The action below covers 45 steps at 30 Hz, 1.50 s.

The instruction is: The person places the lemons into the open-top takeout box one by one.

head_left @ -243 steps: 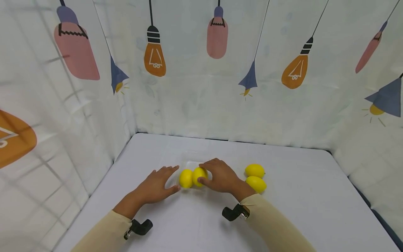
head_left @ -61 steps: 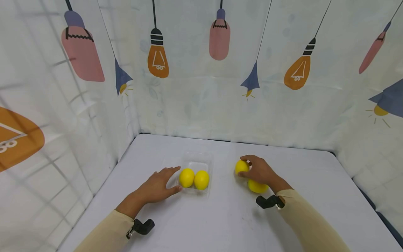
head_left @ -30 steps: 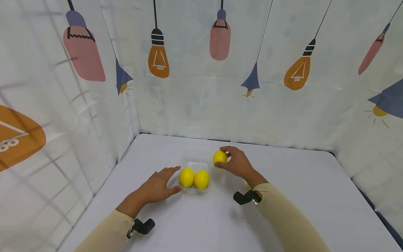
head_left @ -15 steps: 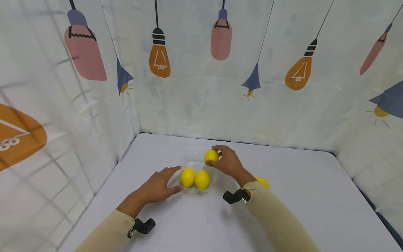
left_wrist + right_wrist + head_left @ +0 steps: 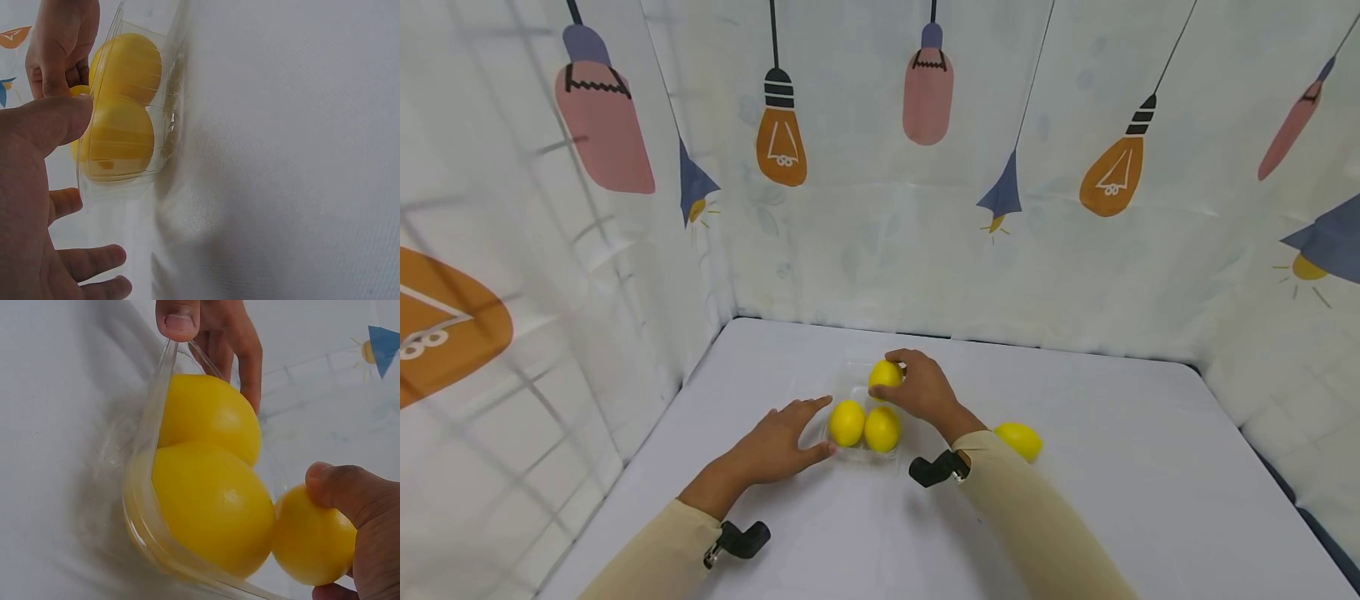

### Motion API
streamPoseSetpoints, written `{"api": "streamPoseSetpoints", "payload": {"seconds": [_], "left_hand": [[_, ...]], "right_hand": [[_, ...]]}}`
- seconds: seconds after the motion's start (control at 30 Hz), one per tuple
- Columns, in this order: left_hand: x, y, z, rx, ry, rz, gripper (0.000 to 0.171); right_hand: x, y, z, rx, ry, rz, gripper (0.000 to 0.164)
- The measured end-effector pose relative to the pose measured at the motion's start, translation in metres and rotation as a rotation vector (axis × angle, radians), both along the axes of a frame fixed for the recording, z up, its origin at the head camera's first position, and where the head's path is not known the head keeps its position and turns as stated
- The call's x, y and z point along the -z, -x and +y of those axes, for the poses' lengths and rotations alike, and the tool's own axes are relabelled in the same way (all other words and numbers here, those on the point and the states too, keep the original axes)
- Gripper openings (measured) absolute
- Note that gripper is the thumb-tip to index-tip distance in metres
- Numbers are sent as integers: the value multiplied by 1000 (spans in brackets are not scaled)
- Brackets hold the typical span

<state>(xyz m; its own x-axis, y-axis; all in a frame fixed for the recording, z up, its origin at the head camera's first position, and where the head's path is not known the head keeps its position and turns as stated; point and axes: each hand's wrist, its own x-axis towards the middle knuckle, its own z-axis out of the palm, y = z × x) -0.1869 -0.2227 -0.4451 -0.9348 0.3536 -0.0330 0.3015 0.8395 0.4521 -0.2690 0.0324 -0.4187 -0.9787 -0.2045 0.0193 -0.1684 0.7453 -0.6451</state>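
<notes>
A clear plastic container [image 5: 863, 459] stands on the table with two lemons, a left lemon [image 5: 847, 423] and a right lemon [image 5: 882, 429], side by side in its near half. My right hand [image 5: 928, 390] pinches a third lemon [image 5: 886, 375] between thumb and fingers over the container's far half. In the right wrist view this held lemon [image 5: 312, 537] appears right beside the nearer of the two. My left hand [image 5: 775, 446] is spread at the container's left side, its thumb [image 5: 65, 122] at the rim and fingers extended.
One more lemon [image 5: 1019, 440] lies on the white table [image 5: 1120, 467] to the right, partly behind the right sleeve [image 5: 1030, 508]. Fabric walls [image 5: 865, 250] printed with lamps enclose the table at the back and sides.
My right hand let go of one lemon in the container, picked up another from the table's right and carried it left over the container. The left hand has stayed at the container's side.
</notes>
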Motion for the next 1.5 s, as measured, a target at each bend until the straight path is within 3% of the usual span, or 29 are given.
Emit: {"api": "streamPoseSetpoints", "payload": {"seconds": [0.47, 0.8, 1.1, 1.5], "left_hand": [[3, 0, 1, -4, 8, -12, 81], [2, 0, 2, -9, 12, -13, 81], [2, 0, 1, -14, 15, -24, 82], [1, 0, 2, -26, 20, -17, 85]], "right_hand": [[11, 1, -12, -16, -31, -9, 64], [12, 0, -12, -22, -76, -29, 35], [6, -2, -5, -56, -93, 7, 38], [-12, -10, 36, -99, -132, 81, 46]]}}
